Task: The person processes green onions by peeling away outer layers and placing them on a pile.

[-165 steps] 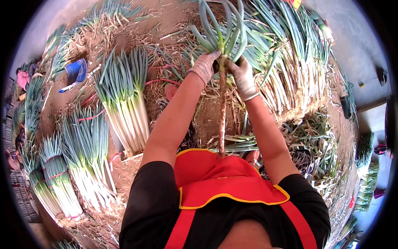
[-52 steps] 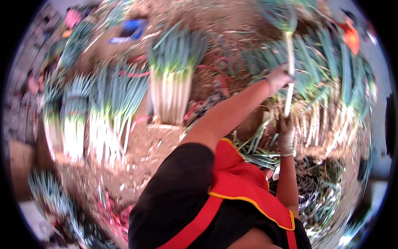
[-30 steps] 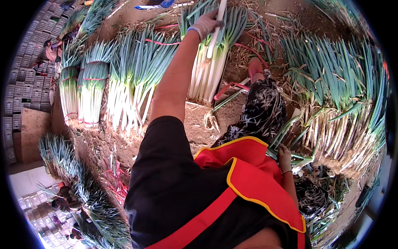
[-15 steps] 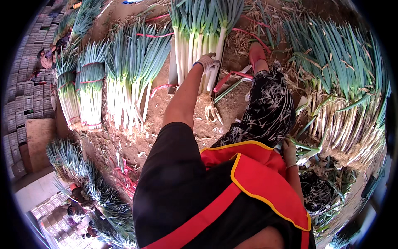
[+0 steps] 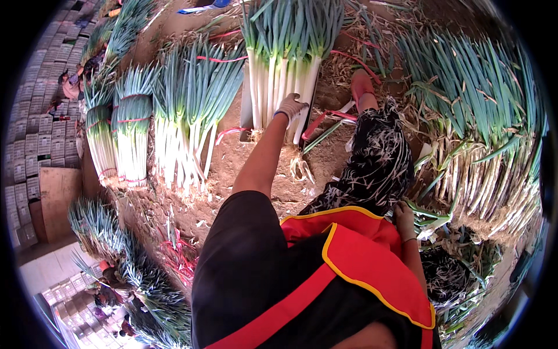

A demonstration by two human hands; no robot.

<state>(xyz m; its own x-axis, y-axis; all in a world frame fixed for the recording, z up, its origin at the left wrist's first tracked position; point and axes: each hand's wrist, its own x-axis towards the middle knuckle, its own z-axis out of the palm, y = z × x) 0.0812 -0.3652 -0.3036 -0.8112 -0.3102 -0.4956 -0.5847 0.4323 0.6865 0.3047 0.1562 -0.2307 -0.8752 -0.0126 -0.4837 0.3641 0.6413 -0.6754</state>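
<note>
A thick bunch of long green onions (image 5: 283, 87) stands upright in a narrow metal holder (image 5: 246, 104), roots toward me. My left hand (image 5: 292, 109), in a pale glove with dark fingertips, lies across the lower white stalks on the bunch's right side, fingers stretched over them. My right hand (image 5: 405, 218), also gloved, is beside my patterned trouser leg (image 5: 375, 157) at the edge of the red apron (image 5: 378, 267). Its fingers are bent; what is in them is hidden. Red tape (image 5: 315, 124) lies right of the holder.
Untied onions (image 5: 195, 104) and tied bundles (image 5: 132, 128) stand on the left. A large pile of untrimmed onions (image 5: 476, 116) fills the right side. Loose leaves and husks litter the soil. Further left are stacked crates (image 5: 52, 139), a board (image 5: 60, 198) and other people (image 5: 72, 84).
My view has shifted slightly, so the scene sits a little lower. My left hand stays on the onion stalks. A small bluish thing beside my right hand no longer shows.
</note>
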